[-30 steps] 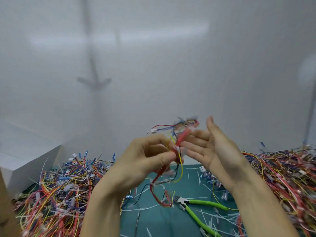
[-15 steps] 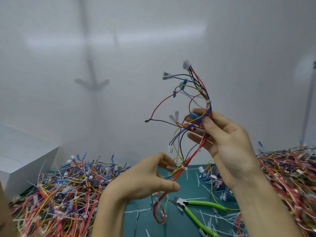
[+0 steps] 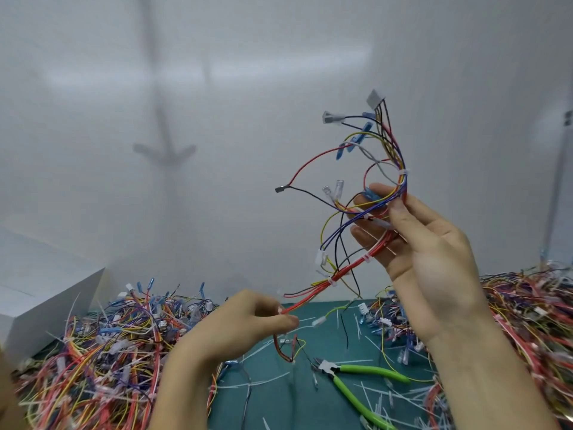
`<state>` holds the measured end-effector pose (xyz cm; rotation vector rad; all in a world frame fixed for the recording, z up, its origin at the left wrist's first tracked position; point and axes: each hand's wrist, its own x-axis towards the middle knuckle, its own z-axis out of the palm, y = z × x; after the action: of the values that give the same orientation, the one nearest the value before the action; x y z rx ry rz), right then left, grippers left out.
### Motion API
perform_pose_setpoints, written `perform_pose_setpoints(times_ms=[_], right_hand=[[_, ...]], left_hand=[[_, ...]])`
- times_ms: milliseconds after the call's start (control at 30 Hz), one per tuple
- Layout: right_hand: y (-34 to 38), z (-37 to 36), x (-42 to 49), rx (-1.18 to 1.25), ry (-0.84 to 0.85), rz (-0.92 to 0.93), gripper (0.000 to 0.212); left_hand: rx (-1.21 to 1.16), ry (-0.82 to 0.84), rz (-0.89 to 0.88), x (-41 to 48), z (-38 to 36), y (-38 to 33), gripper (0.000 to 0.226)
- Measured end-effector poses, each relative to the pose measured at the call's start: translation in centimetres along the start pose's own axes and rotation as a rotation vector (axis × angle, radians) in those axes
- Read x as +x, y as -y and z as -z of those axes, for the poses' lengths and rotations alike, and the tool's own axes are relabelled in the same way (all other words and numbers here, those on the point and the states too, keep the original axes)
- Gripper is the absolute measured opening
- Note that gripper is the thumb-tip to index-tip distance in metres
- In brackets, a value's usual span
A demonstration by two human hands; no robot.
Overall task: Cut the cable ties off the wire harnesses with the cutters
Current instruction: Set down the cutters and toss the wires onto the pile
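Observation:
I hold one multicoloured wire harness [image 3: 350, 265] stretched in the air above the green mat. My right hand [image 3: 412, 240] grips its upper part between thumb and fingers, with the connector ends fanning out above. My left hand [image 3: 248, 324] pinches the lower red bundle lower down. White cable ties [image 3: 332, 281] still wrap the red bundle between my hands, and another tie [image 3: 403, 172] sits just above my right thumb. The green-handled cutters [image 3: 356, 372] lie on the mat below, untouched by either hand.
A heap of harnesses [image 3: 102, 346] fills the left side and another heap [image 3: 533, 308] the right. Cut white tie scraps litter the green mat [image 3: 279, 398]. A white box [image 3: 40, 293] stands at the far left. A white wall is behind.
The harness went from bunched between both hands to stretched out: my right hand rose with the upper end, and my left hand dropped and now pinches the lower bundle.

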<state>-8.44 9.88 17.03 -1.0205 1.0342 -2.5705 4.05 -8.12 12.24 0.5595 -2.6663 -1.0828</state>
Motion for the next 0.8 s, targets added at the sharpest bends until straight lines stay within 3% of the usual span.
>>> perform_pose_setpoints(times_ms=[200, 433, 600, 800], right_hand=[[0.5, -0.1, 0.0, 0.082, -0.026, 0.0, 0.023], [0.2, 0.2, 0.2, 0.089, -0.089, -0.02, 0.022], [-0.4, 0.3, 0.3, 0.055, -0.109, -0.079, 0.022], [-1.0, 0.2, 0.3, 0.025, -0.099, -0.136, 0.022]], left_hand=[[-0.046, 0.047, -0.003, 0.0, 0.2, 0.6, 0.008], [-0.349, -0.157, 0.127, 0.1, -0.4, 0.0, 0.026], [-0.523, -0.371, 0.054, 0.1, 0.3, 0.0, 0.031], [-0.718, -0.436, -0.049, -0.3, 1.2, -0.4, 0.033]])
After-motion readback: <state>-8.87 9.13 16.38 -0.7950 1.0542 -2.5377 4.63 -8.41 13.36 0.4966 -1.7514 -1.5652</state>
